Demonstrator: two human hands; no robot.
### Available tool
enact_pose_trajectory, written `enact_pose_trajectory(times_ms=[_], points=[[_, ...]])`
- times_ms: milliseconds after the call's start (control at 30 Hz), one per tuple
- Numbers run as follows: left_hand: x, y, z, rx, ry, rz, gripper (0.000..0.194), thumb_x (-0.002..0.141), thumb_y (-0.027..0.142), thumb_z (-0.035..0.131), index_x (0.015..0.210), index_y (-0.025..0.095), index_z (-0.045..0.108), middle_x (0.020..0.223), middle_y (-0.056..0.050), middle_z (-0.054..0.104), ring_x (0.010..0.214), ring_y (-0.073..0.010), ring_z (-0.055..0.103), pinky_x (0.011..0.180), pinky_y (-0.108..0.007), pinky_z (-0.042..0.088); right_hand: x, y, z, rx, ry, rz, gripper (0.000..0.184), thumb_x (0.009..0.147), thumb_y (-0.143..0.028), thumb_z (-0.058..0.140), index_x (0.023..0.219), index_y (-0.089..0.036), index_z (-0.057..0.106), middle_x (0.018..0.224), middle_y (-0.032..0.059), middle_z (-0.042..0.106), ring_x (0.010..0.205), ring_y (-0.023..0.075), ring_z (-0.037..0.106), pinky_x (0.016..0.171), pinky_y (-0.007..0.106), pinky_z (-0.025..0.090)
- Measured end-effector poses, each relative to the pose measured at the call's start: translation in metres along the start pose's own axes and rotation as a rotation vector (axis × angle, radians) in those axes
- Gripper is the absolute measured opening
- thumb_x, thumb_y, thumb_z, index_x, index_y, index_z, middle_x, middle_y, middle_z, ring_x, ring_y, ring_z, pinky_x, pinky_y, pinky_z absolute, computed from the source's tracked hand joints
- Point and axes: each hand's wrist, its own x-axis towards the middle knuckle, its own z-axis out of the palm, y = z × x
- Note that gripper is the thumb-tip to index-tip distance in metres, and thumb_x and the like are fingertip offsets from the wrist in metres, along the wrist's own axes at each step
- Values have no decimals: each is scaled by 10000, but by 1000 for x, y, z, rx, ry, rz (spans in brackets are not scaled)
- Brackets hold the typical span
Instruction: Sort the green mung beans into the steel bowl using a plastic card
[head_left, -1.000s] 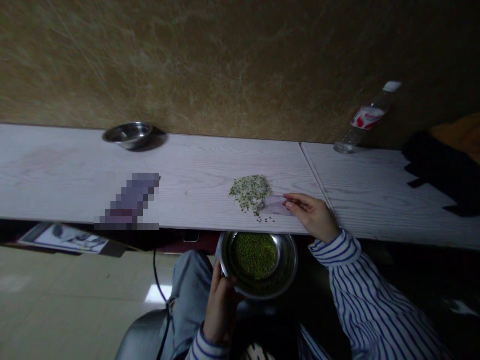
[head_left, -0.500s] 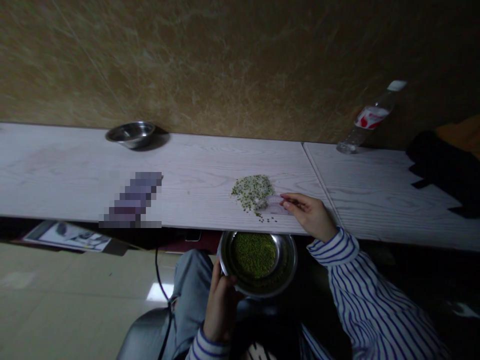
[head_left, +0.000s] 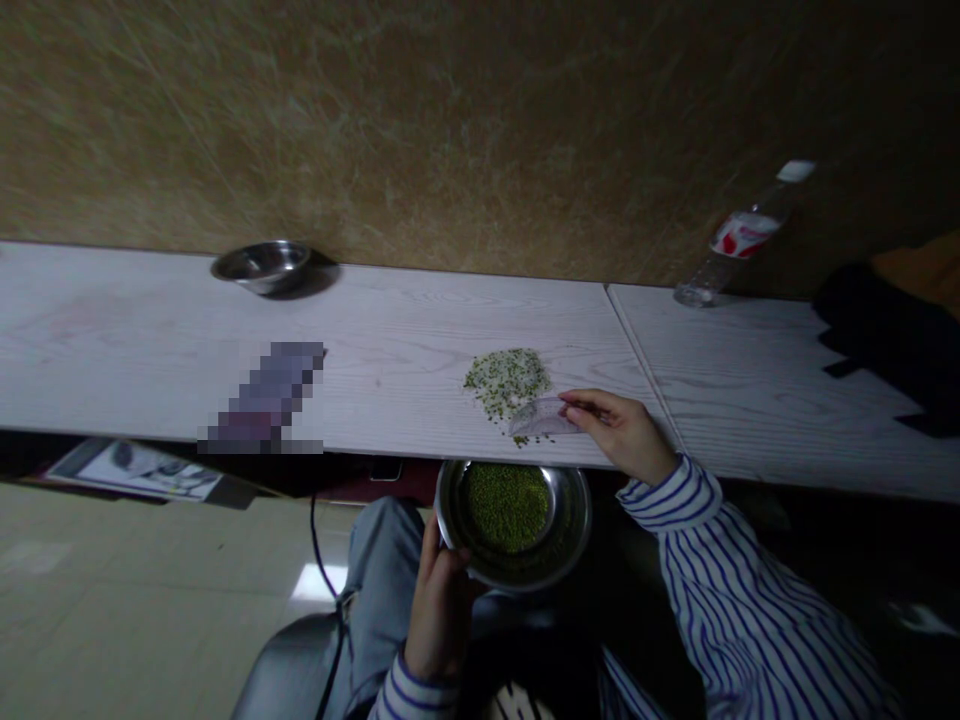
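My left hand (head_left: 442, 600) grips the near-left rim of a steel bowl (head_left: 574, 540), which is held just below the table's front edge. Green beans (head_left: 506, 507), likely mung beans, cover the bowl's bottom. Between the thumb and fingers of my right hand (head_left: 619, 428) is a thin clear plastic piece (head_left: 544, 415), somewhat like a ruler or card. Its far end lies at the near-right side of a pile of white grains mixed with green beans (head_left: 506, 380). Several loose beans lie by the plastic's lower edge.
A second steel bowl (head_left: 262, 268) stands at the back left of the white table (head_left: 405, 330). Nearer, on the left, is a blurred-out flat item (head_left: 270, 395). A plastic bottle (head_left: 739, 240) and a dark cloth-like item (head_left: 885, 340) are on the right.
The plastic piece has shifted slightly toward the table's front edge and tilted, with several beans beside it. My left hand and the bowl have hardly moved.
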Motion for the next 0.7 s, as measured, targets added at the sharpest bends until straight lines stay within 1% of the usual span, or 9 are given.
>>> enact_pose_trajectory(times_ms=[133, 367, 533, 700], points=[[-1, 0, 1, 3, -6, -1, 745, 705, 257, 659, 1433, 301, 504, 1284, -95, 639, 940, -275, 616, 782, -392, 556, -1, 0, -6, -7, 23, 17, 264, 806, -368, 699, 989, -190, 769, 930, 85, 796, 877, 234, 749, 835, 392, 606], [-3, 1, 1, -14, -16, -7, 736, 735, 247, 652, 1448, 289, 475, 1295, -85, 621, 949, -248, 602, 808, -372, 545, -4, 7, -16, -7, 53, 38, 325, 790, -449, 729, 978, -188, 775, 902, 89, 789, 851, 239, 741, 818, 400, 604], [-2, 1, 1, -1, -9, -6, 755, 719, 254, 660, 1451, 313, 486, 1281, -77, 641, 932, -254, 625, 807, -387, 547, -7, 6, -17, -30, 34, 37, 315, 798, -450, 729, 981, -199, 779, 906, 80, 791, 847, 235, 736, 802, 393, 602], [-1, 0, 1, -6, -15, -8, 775, 710, 241, 668, 1460, 289, 477, 1278, -93, 629, 917, -246, 608, 827, -402, 546, -6, 6, -14, -13, 32, 34, 292, 799, -416, 720, 978, -193, 779, 910, 81, 791, 852, 231, 735, 814, 392, 598]])
